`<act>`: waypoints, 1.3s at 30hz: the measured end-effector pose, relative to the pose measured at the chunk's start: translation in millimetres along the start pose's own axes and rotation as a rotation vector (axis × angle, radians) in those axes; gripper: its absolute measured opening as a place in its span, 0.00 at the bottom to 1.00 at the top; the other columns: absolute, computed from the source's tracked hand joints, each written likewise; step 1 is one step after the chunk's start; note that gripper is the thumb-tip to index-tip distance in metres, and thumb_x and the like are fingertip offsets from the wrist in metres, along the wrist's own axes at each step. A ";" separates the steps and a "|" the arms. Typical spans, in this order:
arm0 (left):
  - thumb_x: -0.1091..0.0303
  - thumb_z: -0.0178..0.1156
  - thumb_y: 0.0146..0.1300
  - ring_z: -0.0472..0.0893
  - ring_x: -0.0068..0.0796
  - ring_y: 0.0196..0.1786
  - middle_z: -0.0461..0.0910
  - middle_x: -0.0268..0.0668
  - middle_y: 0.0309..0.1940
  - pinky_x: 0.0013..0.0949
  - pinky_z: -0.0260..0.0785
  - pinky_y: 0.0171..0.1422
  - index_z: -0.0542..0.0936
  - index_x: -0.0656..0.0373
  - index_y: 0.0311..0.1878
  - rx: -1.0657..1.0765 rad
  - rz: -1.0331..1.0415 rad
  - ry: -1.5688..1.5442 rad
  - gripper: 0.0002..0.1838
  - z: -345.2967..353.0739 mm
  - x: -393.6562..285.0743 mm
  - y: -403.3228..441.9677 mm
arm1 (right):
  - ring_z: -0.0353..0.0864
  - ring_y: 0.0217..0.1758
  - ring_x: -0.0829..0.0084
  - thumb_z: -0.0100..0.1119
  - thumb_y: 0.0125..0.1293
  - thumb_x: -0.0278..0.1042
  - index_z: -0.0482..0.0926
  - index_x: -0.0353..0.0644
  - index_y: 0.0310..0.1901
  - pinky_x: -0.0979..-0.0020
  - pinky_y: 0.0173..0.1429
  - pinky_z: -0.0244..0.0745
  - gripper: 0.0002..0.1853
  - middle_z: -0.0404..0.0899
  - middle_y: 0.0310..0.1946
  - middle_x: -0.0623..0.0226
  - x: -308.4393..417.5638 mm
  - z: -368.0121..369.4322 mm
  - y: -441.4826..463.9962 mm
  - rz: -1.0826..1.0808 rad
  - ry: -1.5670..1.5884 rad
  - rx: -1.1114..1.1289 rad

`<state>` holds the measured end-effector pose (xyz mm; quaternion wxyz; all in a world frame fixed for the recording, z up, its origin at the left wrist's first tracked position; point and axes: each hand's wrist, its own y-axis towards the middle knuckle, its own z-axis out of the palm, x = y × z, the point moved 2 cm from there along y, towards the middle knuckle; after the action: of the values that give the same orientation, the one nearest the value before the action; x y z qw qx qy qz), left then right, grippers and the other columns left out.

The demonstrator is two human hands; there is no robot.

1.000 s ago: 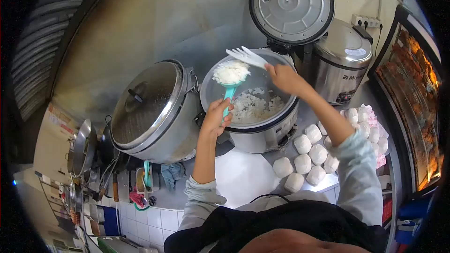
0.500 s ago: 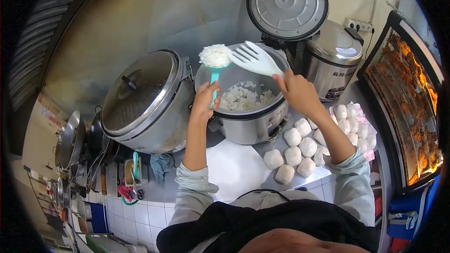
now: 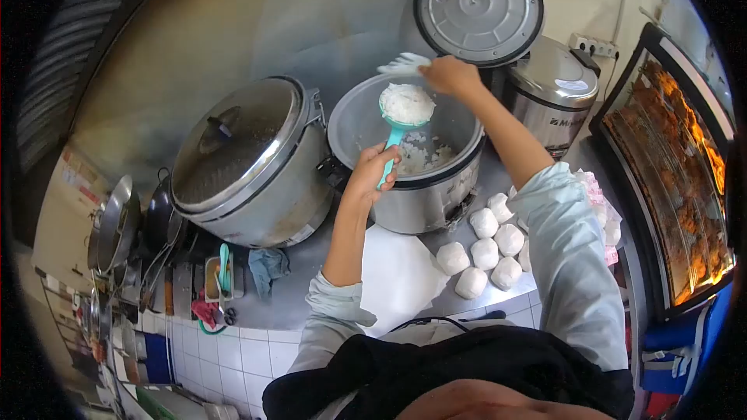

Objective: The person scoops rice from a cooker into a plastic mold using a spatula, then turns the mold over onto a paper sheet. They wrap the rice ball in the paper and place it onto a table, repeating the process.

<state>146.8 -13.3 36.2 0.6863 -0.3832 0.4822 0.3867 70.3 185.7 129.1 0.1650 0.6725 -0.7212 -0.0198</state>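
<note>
My left hand (image 3: 372,176) is closed around the handle of a turquoise ladle (image 3: 394,140). A heap of white rice (image 3: 408,103) fills its bowl, which is over the mouth of an open rice cooker (image 3: 420,208). Loose rice (image 3: 426,157) lies at the bottom of the cooker's pot. Behind the ladle, my right hand (image 3: 451,76) grips a white slotted rice paddle (image 3: 405,64). The paddle's blade is near the pot's far rim, apart from the ladle, and looks blurred.
A large lidded cooker (image 3: 241,155) stands left, and a smaller steel rice cooker (image 3: 554,89) behind right. White wrapped bundles (image 3: 510,241) lie right of a stack of white paper (image 3: 397,264). A glass case of fried food (image 3: 665,179) is at far right.
The ladle has moved right and slightly down, over the pot. My right hand has gone up and left with the paddle, which has left the rice heap and turned more edge-on.
</note>
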 end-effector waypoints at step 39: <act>0.70 0.51 0.65 0.79 0.39 0.45 0.76 0.49 0.46 0.31 0.68 0.50 0.64 0.64 0.65 -0.586 0.373 0.855 0.25 -116.0 283.3 -218.6 | 0.71 0.42 0.67 0.66 0.47 0.40 0.77 0.46 0.37 0.67 0.48 0.65 0.16 0.72 0.34 0.70 42.5 280.8 -390.4 -0.856 0.514 0.318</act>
<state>368.0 -161.0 -229.8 0.2136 -0.5894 0.6499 0.4297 370.4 53.0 -225.1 0.2096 0.9070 -0.3119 0.1899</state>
